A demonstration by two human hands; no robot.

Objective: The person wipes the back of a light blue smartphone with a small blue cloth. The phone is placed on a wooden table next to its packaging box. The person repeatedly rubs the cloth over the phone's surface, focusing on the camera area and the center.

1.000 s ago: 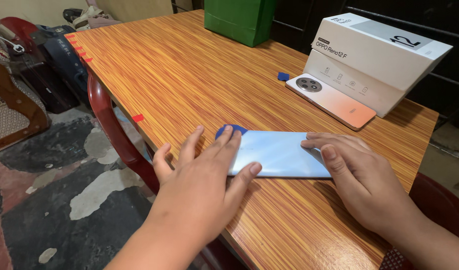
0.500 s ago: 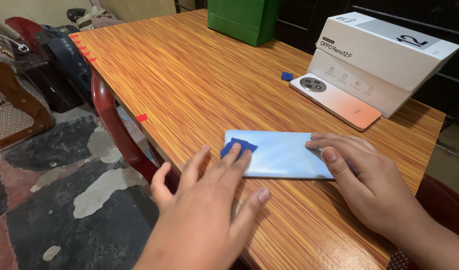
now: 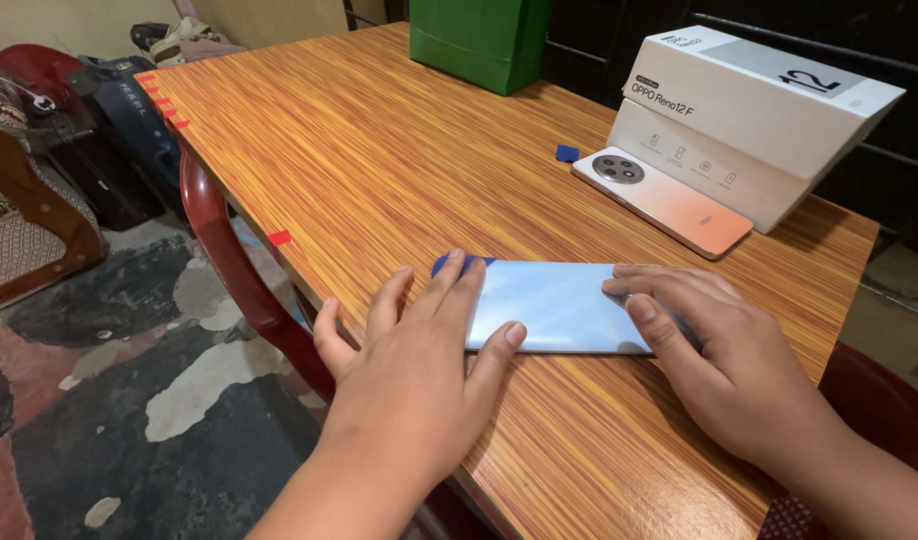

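A light-blue phone [image 3: 554, 300] lies flat, face down, near the front edge of the wooden table [image 3: 379, 150]. My left hand [image 3: 419, 360] presses a small blue cloth [image 3: 449, 265] against the phone's left end with two fingertips, the thumb resting on the phone's near edge. My right hand [image 3: 709, 360] lies flat on the phone's right end, fingers pointing left, holding it down.
A second phone with an orange-white back [image 3: 664, 200] leans beside a white phone box [image 3: 754, 115] at the back right. A small blue piece [image 3: 567, 153] lies near it. A green bag [image 3: 479, 40] stands at the far edge. Red chairs [image 3: 219, 250] flank the table.
My left hand slid the blue cloth from on top of the phone back out to its left end. The right hand stayed in place.
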